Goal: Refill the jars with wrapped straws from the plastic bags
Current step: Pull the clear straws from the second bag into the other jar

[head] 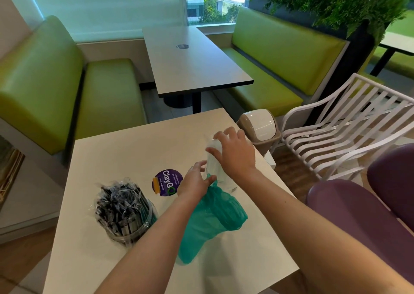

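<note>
Jar on table left; bag right; sticker btwn.

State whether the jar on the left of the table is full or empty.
Full: the jar is packed with wrapped straws that stand above its rim.

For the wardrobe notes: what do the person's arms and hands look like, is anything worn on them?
Both forearms are bare as far as the frame shows: no sleeves, gloves, watch or bracelets. No rings are visible on the left hand or the right hand, though motion blurs the fingers slightly.
</note>
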Tool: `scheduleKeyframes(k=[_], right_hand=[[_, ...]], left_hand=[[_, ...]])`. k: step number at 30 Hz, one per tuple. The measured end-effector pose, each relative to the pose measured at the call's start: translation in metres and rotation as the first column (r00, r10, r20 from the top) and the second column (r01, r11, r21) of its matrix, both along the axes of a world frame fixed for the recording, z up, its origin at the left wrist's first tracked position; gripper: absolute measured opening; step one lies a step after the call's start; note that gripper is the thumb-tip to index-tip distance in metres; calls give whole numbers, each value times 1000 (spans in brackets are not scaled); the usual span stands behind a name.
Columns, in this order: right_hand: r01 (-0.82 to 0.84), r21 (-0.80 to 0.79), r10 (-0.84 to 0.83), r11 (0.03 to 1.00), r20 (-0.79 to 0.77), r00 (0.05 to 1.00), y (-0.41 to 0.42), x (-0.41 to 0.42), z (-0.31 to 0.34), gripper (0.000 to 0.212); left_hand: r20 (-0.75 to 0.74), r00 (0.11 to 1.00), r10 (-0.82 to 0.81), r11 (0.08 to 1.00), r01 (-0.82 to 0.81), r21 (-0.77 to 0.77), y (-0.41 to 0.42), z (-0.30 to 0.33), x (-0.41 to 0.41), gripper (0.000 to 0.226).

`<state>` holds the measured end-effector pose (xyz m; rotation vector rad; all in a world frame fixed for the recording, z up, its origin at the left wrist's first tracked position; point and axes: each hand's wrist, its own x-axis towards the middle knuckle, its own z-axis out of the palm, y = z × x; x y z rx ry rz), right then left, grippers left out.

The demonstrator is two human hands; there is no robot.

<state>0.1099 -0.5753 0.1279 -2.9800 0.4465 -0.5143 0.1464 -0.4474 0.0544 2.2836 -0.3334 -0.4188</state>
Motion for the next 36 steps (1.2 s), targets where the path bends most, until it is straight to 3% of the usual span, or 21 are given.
scheduleKeyframes(k=[6, 9, 11, 13, 15, 20, 24, 27, 33, 36], right_hand=[[-25, -57, 9, 998, -272, 962, 5, -9, -27, 79], [-54, -17, 50, 998, -160, 986, 9, -10, -22, 79], [-111, -2, 111, 994, 23, 994, 11, -12, -20, 57], [-167, -18, 168, 986, 87, 982, 9, -12, -26, 35], [-164, -45, 166, 985, 36, 986, 8, -13, -27, 33], [-121, -109, 98, 987, -197, 976, 9, -9, -15, 51], [-76, 36, 78, 996, -52, 996, 4, -12, -12, 47], [5, 125, 9, 992, -113, 994, 1, -17, -20, 53], [100, 156, -80, 983, -131, 988, 5, -17, -8, 64], [62, 123, -52, 990, -79, 995, 3, -20, -9, 55]], left_hand=[[22, 1000, -9, 1000, 9, 21, 0, 0, 0, 60], [14, 1000, -8, 1000, 8, 10, 1, -1, 1, 62], [2, 1000, -8, 1000, 8, -5, 1, -2, 1, 62], [1, 1000, -9, 1000, 9, -10, 1, -2, 1, 62], [7, 1000, -8, 1000, 8, -3, 1, -2, 1, 62], [13, 1000, -7, 1000, 7, 21, 1, 0, -1, 61], [5, 1000, -3, 1000, 3, 12, 1, 4, -2, 62], [-1, 1000, 1, 1000, -1, -2, 1, 5, -4, 64], [-21, 1000, -9, 1000, 9, -2, 2, 6, -5, 61], [-18, 1000, -19, 1000, 18, -13, 3, 6, -6, 60]])
